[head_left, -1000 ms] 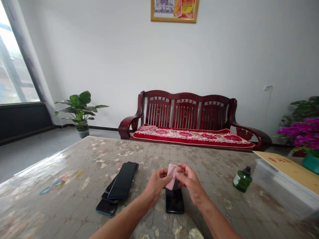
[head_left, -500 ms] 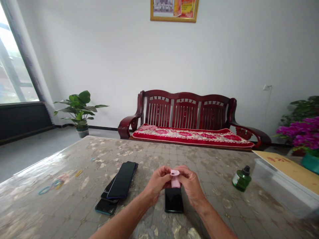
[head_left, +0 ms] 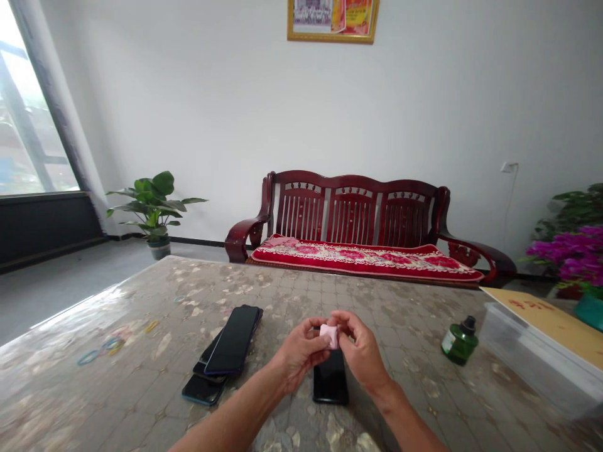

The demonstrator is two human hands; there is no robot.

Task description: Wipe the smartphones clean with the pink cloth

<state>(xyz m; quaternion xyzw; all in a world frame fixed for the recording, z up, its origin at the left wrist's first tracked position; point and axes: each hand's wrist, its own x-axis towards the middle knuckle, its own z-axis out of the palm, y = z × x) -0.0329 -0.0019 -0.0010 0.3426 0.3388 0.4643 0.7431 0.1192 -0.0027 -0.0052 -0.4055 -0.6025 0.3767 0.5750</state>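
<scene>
A small folded pink cloth [head_left: 330,336] is pinched between my two hands, above the table. My left hand [head_left: 301,351] grips its left side with thumb and fingers. On the other side, my right hand [head_left: 360,348] closes its fingertips on the right edge. Right below lies a black smartphone [head_left: 330,383], its far end hidden by the hands and cloth. To the left, several smartphones lie in an uneven stack, a dark one [head_left: 234,339] on top and a blue-edged one [head_left: 202,389] at the near end.
Rubber bands [head_left: 101,351] lie on the left of the patterned table [head_left: 155,376]. At the right stand a green bottle [head_left: 460,342] with a black cap and a clear plastic box [head_left: 522,364] under a tan folder [head_left: 546,320]. A wooden bench [head_left: 353,213] is behind the table.
The pink cloth has gone from an upright rolled strip to a more compact bundle. My left fingers have shifted around it, and the view has moved slightly.
</scene>
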